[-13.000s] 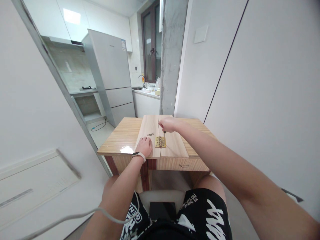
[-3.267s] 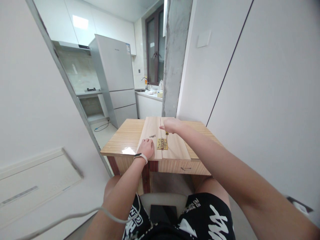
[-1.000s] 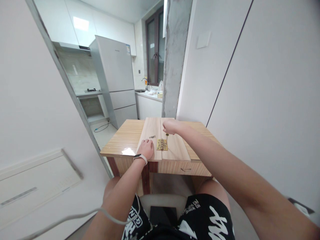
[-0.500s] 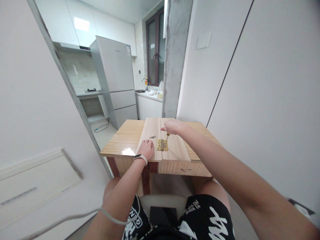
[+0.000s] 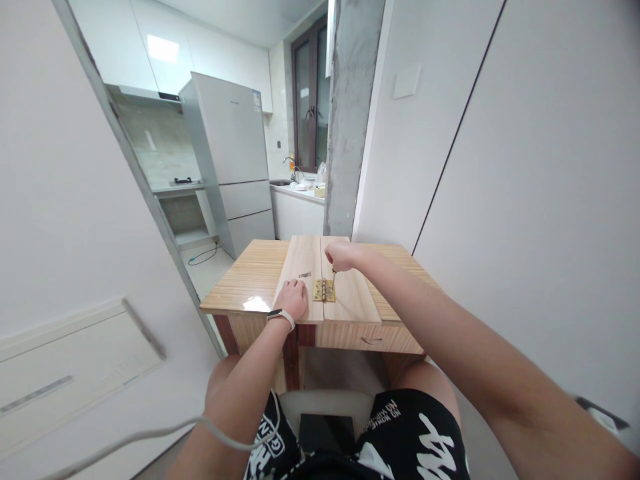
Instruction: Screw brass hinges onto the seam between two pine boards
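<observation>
A brass hinge (image 5: 325,291) lies unfolded across the seam between two pale wooden boards (image 5: 350,300). My right hand (image 5: 341,255) is closed round the handle of a screwdriver (image 5: 334,275), whose shaft points down at the hinge's right leaf. Most of the handle is hidden in the fist, and I cannot make out the screw at the tip. My left hand (image 5: 293,299), with a banded watch at the wrist, lies flat on the left board beside the hinge. A small dark metallic piece (image 5: 305,275) is on that board, just beyond my left fingers.
The boards rest on a striped wooden desk (image 5: 250,280) with a drawer (image 5: 370,339) at the front. A pale cable (image 5: 200,421) crosses by my left forearm. White walls stand close on both sides; a fridge (image 5: 233,133) is behind the desk at left.
My right hand has turned on the screwdriver, its fingers curling in where one stuck out to the left before. The left hand and the boards have stayed put.
</observation>
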Available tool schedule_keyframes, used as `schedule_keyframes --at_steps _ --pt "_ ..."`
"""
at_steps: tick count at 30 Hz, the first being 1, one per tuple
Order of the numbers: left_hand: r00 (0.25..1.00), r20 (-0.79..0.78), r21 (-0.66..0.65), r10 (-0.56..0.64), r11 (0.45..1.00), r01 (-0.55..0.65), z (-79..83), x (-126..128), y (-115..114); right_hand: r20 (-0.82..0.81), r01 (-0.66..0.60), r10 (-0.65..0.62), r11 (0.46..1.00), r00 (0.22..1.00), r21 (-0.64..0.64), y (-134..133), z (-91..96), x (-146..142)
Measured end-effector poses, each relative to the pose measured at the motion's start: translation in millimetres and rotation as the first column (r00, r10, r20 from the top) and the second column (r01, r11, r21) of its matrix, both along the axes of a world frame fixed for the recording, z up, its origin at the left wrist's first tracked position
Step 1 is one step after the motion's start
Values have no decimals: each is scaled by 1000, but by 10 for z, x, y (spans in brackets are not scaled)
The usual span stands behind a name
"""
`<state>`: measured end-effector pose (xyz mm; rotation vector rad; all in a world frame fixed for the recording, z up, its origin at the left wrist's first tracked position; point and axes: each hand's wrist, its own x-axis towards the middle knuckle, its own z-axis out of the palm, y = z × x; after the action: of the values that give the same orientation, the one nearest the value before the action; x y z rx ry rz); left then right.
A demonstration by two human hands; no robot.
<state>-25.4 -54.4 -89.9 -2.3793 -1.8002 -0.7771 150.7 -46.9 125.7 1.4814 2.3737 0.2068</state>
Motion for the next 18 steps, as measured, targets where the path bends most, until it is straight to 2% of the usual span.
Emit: schedule_keyframes --at_steps 5,11,18 --pt "1000 5 16 -13 1000 13 -3 -2 1 -42 86 -84 995 996 49 73 -61 28" --pt "1000 6 -1 -7 1000 7 10 -3 -10 -52 28 -23 996 998 86 86 -77 45" --pt "1000 -2 26 -14 1000 14 -6 -5 1 -44 -15 14 1000 999 -11 60 -67 7"
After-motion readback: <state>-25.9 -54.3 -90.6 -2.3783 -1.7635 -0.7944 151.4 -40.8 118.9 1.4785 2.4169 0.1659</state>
